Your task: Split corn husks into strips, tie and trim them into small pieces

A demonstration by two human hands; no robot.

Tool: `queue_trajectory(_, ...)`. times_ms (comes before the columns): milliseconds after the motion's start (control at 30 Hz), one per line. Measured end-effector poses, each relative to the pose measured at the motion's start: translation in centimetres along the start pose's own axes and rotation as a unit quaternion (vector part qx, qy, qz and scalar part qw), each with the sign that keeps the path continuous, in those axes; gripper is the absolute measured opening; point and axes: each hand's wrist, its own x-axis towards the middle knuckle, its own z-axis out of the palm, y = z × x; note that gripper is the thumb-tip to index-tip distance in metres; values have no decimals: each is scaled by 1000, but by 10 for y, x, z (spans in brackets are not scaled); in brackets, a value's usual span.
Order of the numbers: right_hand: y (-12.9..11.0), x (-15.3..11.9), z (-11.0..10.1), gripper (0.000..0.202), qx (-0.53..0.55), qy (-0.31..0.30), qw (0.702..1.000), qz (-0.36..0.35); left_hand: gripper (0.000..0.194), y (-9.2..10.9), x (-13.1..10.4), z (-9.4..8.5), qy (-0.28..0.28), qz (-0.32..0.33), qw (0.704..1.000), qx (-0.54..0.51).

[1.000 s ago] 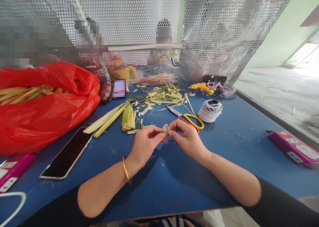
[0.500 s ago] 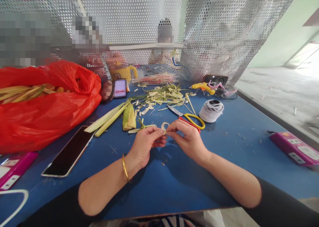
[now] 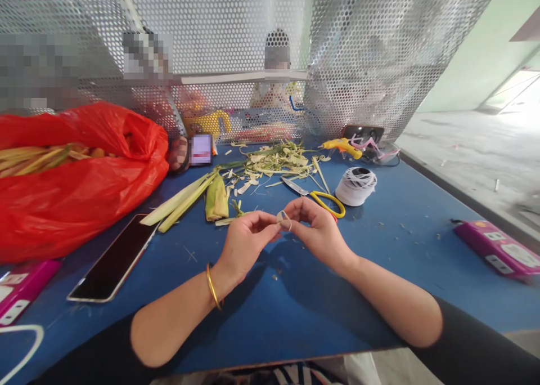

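Cream strip (image 3: 284, 222) is looping between left hand (image 3: 242, 247) and right hand (image 3: 323, 236), both pinching it above the table (image 3: 261, 323), scissors (image 3: 294, 187) lying on its far side; being thin, it is risking tearing if they're pulling unevenly.

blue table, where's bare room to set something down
Free, bar tiny scraps: between the white spool and right magenta power strip; between the forearms, down to the near table edge. Crowded: back middle with shavings and scissors, left with red bag and phone.

Blue table (image 3: 261, 328) with many things
scissors (image 3: 318, 196) in the middle; white thread (image 3: 356, 187) to the right; phone (image 3: 112, 261) lower left
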Motion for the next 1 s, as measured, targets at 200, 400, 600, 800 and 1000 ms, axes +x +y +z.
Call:
queue_trajectory(200,-3,2,0,15,70,-57,994,68,3,1,1,0,2,15,999,52)
queue_trajectory(400,-6,3,-1,16,114,-69,984,121,6,1,3,-4,-30,27,996,86)
queue_trajectory(600,-2,4,-2,17,89,-90,987,102,5,3,4,-6,-53,-3,990,133)
queue_trajectory(800,-1,3,-1,12,56,-87,992,79,7,4,7,-4,-12,-76,995,58)
queue_trajectory(1000,1,2,1,11,53,-82,992,83,9,4,7,-4,7,-63,997,46)
